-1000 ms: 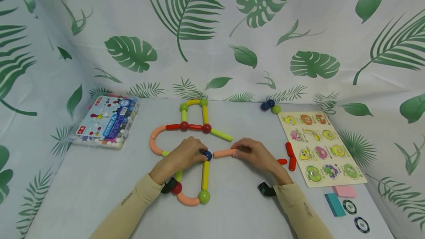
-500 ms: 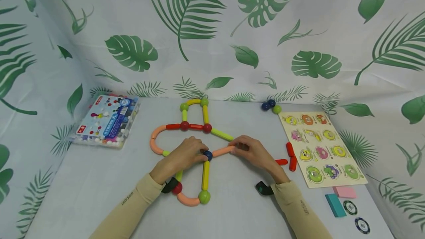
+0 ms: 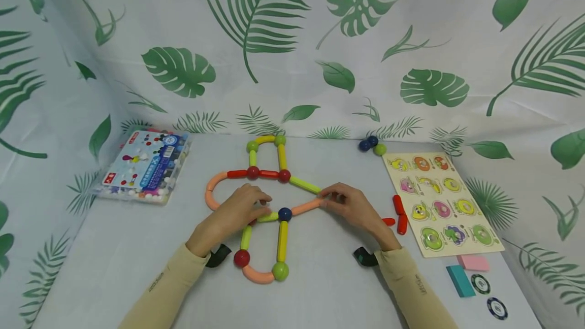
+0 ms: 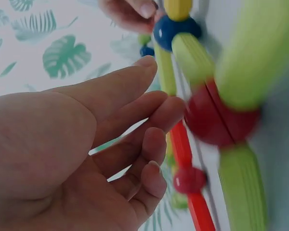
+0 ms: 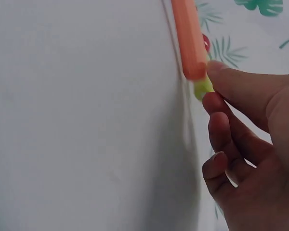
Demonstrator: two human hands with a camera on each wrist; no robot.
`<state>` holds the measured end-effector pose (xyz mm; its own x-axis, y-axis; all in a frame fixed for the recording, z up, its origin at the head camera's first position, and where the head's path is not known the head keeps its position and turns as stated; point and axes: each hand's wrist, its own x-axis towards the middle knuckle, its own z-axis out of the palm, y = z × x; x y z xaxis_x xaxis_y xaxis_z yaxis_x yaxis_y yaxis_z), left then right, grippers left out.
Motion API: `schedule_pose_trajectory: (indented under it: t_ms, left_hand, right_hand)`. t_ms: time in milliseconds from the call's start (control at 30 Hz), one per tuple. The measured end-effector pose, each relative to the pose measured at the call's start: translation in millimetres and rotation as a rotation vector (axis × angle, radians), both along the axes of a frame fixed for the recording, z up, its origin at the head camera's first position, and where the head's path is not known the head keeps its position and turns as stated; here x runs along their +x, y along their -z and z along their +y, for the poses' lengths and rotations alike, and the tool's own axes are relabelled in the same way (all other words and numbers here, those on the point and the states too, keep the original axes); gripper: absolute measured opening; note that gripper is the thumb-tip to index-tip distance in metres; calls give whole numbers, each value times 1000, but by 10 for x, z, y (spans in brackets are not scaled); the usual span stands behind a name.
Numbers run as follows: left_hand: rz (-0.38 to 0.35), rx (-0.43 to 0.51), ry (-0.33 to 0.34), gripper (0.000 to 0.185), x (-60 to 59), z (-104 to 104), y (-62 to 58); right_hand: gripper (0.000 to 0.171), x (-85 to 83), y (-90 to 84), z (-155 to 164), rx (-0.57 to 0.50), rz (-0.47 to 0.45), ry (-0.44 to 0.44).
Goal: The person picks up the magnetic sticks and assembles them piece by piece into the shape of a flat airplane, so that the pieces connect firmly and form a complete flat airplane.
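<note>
A flat figure of magnetic sticks and balls lies on the table. My right hand point(image 3: 349, 207) pinches the free end of an orange magnetic stick point(image 3: 305, 208), whose other end meets the blue ball point(image 3: 285, 214). Just beyond these fingers, the tip of a light green stick point(image 5: 202, 89) shows behind the orange one. Loosely curled and holding nothing, my left hand point(image 3: 233, 217) hovers over the figure's left part; in the left wrist view its fingertips are close to a red ball point(image 4: 219, 115). A yellow stick point(image 3: 283, 241) runs from the blue ball to a green ball point(image 3: 281, 271).
Loose red sticks point(image 3: 400, 215) lie right of my right hand, beside a wooden fruit puzzle board point(image 3: 422, 248). Several balls point(image 3: 372, 144) sit at the back. A clear case point(image 3: 143, 166) stands at back left. Blocks point(image 3: 460, 281) and round chips point(image 3: 496, 308) are at front right.
My right hand has brought the orange stick to the blue ball and swung its free end up toward the green stick. My left hand has let go of the blue ball and moved left.
</note>
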<state>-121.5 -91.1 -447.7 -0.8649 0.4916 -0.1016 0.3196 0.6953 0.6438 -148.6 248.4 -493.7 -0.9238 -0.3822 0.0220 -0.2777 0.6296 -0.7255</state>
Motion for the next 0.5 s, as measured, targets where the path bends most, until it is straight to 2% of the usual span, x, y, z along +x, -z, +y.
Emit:
schedule_pose_trajectory:
  t_ms: [133, 300, 433, 500]
  left_hand:
    - [40, 32, -34, 31, 35, -234, 40]
    - [66, 57, -38, 31, 44, -402, 65]
    - [78, 67, -18, 29, 34, -430, 57]
    - [79, 72, -11, 29, 33, -433, 48]
  right_hand:
    - [26, -107, -115, 152, -8, 22, 82]
    - [28, -434, -274, 423, -11, 94, 210]
    - [30, -737, -275, 708, -31, 131, 382]
    - [32, -842, -297, 842, -38, 115, 480]
